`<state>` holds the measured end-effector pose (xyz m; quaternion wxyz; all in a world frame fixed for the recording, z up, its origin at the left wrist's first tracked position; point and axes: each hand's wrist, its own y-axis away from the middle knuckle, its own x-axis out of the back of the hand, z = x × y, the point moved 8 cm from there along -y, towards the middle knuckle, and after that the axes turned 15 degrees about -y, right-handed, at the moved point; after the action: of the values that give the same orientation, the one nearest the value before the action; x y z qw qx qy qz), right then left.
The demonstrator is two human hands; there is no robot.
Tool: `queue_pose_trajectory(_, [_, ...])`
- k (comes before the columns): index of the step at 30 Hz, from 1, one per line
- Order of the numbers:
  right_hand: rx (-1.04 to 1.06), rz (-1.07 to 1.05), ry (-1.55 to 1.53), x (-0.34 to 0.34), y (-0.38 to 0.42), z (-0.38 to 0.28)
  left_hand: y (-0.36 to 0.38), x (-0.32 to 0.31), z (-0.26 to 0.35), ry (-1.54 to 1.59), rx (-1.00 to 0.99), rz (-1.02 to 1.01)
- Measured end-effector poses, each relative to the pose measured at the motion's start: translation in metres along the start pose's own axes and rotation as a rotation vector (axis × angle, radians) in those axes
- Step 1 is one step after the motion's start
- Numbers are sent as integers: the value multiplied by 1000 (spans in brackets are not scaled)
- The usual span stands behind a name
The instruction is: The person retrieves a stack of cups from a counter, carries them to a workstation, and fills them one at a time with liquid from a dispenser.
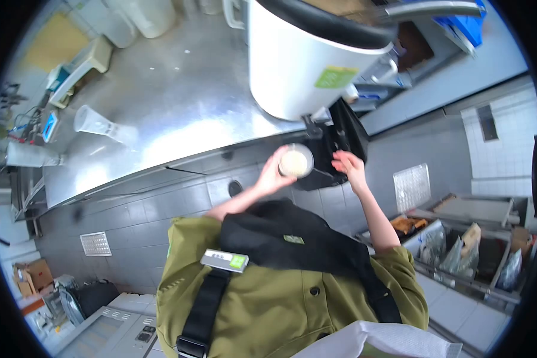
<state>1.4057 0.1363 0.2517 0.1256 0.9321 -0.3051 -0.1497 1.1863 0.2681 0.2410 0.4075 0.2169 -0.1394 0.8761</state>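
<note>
My left hand [272, 174] is wrapped around a clear cup [296, 161] with pale, whitish contents, held in front of the dark apron [280, 232]. My right hand [350, 168] is raised beside a black bin or bag [322, 152], fingers slightly curled and apart, with nothing visible in them. Above both hands, a large white drum-shaped container [292, 71] with a thick black rim and a green label stands at the counter's edge. A dark tap-like fitting [311, 125] shows at its base.
A steel counter [179, 83] runs along the far side, with a clear measuring cup [104, 123] lying or leaning on it. Drawers with plastic-wrapped packs [459, 256] stand at the right. Cardboard boxes [34, 277] are at the lower left. Grey tiles [155, 209] cover the floor.
</note>
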Motion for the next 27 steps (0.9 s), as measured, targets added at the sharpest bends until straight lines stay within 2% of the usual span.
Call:
queue_pose_trajectory(5, [-167,-262,56,-29,9,54,43,88,26,1,141,69])
queue_pose_trajectory(8, [-294,-437,42,-85,25,69,50,160,42,-142,183,191])
queue_pose_trajectory(12, [-383,-693,156,-164,39,82,15,248,41,-280,166,309])
queue_pose_trajectory(14, [-364,-747,173,-194,39,83,-17,288,31,-336,124,361])
queue_pose_trajectory(20, [-330,-663,178,-240,24,69,-142,371,-49,-299,107,490])
queue_pose_trajectory(22, [-238,-552,250,-230,17,72,-181,391,-79,-246,133,559])
queue_pose_trajectory(26, [-236,-411,309,-226,19,76,-245,419,-117,-201,126,600])
queue_pose_trajectory(27, [-268,-334,223,-228,23,72,-256,425,-123,-201,131,601])
